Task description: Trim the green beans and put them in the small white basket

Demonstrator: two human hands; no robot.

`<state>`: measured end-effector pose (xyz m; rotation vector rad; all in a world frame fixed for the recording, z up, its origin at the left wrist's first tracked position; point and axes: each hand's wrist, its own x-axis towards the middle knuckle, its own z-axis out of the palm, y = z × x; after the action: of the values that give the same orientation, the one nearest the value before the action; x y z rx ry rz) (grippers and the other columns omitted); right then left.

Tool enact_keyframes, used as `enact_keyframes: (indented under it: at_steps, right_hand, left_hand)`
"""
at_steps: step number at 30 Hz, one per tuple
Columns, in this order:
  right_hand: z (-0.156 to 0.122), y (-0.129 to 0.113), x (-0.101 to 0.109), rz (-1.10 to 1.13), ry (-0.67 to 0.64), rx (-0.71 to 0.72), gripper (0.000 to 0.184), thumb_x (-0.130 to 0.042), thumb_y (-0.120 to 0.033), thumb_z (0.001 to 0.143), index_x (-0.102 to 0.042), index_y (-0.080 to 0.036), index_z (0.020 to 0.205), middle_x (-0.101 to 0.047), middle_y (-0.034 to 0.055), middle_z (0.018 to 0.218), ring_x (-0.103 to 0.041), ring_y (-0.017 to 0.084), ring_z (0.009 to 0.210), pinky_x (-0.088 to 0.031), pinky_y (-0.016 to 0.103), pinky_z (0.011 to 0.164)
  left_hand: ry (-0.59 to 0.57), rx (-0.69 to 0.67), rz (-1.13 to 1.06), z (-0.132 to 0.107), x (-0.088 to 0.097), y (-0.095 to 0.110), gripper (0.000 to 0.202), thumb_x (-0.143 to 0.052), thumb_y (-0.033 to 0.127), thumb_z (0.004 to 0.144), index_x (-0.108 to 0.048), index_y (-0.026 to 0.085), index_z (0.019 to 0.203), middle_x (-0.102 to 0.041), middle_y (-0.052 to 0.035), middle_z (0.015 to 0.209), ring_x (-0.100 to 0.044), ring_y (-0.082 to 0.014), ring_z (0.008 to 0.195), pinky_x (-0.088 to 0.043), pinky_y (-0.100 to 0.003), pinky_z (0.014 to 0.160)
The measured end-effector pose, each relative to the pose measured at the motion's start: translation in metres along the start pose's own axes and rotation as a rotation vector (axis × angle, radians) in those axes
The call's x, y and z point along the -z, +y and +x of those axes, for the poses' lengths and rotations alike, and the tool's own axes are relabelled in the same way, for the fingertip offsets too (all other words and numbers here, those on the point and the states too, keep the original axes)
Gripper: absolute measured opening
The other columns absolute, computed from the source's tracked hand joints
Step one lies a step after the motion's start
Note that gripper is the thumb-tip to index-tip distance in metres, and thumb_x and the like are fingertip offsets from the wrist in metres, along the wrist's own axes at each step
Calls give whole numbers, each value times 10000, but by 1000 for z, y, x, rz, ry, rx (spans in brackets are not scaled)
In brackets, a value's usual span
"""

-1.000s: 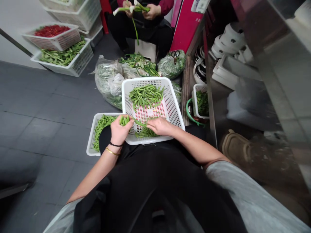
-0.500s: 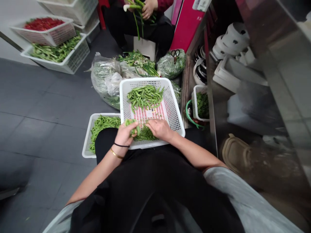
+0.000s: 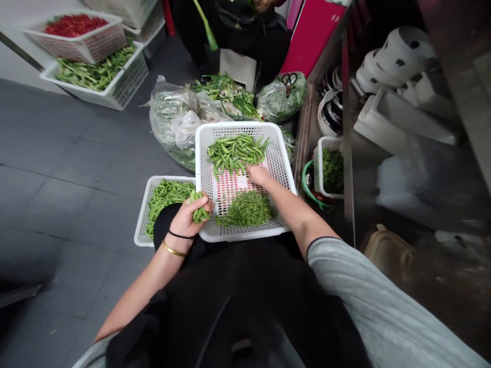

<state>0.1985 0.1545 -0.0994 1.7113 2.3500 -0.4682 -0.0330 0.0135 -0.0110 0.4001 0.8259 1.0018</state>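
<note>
A white plastic basket point(image 3: 284, 176) rests on my lap, with a pile of green pea pods point(image 3: 236, 151) at its far end and a heap of thin green trimmings point(image 3: 247, 209) at its near end. My left hand point(image 3: 187, 217) is closed round a small bunch of pods point(image 3: 199, 204) at the basket's near left corner. My right hand point(image 3: 258, 174) reaches forward to the near edge of the pod pile, fingers curled onto the pods. A second white basket point(image 3: 143, 217) of pods lies on the floor to my left.
Plastic bags of greens point(image 3: 176, 122) lie beyond the basket, with scissors point(image 3: 288, 80) on one bag. A seated person in dark clothes point(image 3: 238, 30) works opposite. Baskets of red chillies point(image 3: 74, 25) and green beans point(image 3: 95, 74) stand far left. A steel shelf with white dishes point(image 3: 395, 56) runs along the right.
My right hand has left the trimmings heap and stretched forward to the pod pile. My left hand has drawn back a little to the left with its bunch.
</note>
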Motion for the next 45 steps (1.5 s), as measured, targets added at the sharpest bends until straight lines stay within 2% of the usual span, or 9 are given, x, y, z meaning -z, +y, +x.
enact_keyframes:
  at_steps: [7,13,19,23,26,30,33,38,45]
  right_hand:
    - [-54,9,8,199,245,113,250,-358,-246,911,-572,-143,989,-643,79,963,-572,162,885,-400,248,804]
    - [-39,13,7,139,154,-60,246,-401,-238,895,-588,-153,1030,-609,133,1089,-579,216,976,-418,297,822]
    - [-26,11,4,174,55,-110,220,-566,-238,807,-613,-109,979,-599,197,1111,-619,233,941,-456,303,790]
    - [-52,1,15,265,76,-38,185,-522,-291,852,-599,-127,891,-666,114,949,-623,178,885,-451,249,760]
    - [-90,-23,22,458,54,91,245,-436,-380,904,-558,-168,899,-666,8,773,-595,96,636,-441,190,603]
    - [-138,-58,22,968,19,344,241,-512,-417,853,-513,-180,811,-566,-55,582,-464,66,421,-363,176,439]
    - [-158,-68,23,1154,50,360,213,-564,-397,814,-525,-188,830,-528,-66,547,-490,80,426,-386,188,431]
    - [-172,-68,31,1087,180,415,141,-574,-324,818,-567,-184,809,-589,-22,637,-587,106,539,-477,230,546]
    - [-178,-72,23,949,348,454,134,-469,-280,890,-518,-192,802,-573,-21,628,-570,109,548,-473,247,616]
  left_hand:
    - [80,107,63,5,-7,-19,164,-718,187,592,-571,117,607,-568,-1,497,-505,-88,425,-332,-181,363]
    - [-38,42,-32,-6,-22,-25,163,-695,173,608,-538,133,586,-520,13,501,-499,-87,476,-398,-195,438]
    - [-29,50,-132,-21,-11,-17,172,-675,152,565,-504,143,568,-477,28,485,-497,-92,480,-432,-212,462]
    - [109,59,62,-11,-7,-18,192,-708,154,535,-599,110,688,-596,-25,553,-582,-147,517,-439,-223,430]
    - [185,-33,168,0,-16,-27,263,-742,159,552,-634,90,782,-594,-6,526,-536,-109,442,-407,-202,409]
    - [158,-137,243,1,-32,-36,212,-774,197,581,-607,94,661,-550,11,470,-482,-69,403,-368,-181,409]
    - [142,-167,216,-7,-35,-35,258,-769,225,604,-540,114,564,-525,13,450,-471,-68,392,-359,-190,403]
    - [120,-81,70,-19,-32,-30,249,-760,195,600,-525,115,584,-495,34,461,-464,-64,395,-364,-191,398]
    - [74,28,-32,-16,-31,-34,185,-728,148,638,-555,114,695,-518,37,491,-503,-72,422,-431,-192,435]
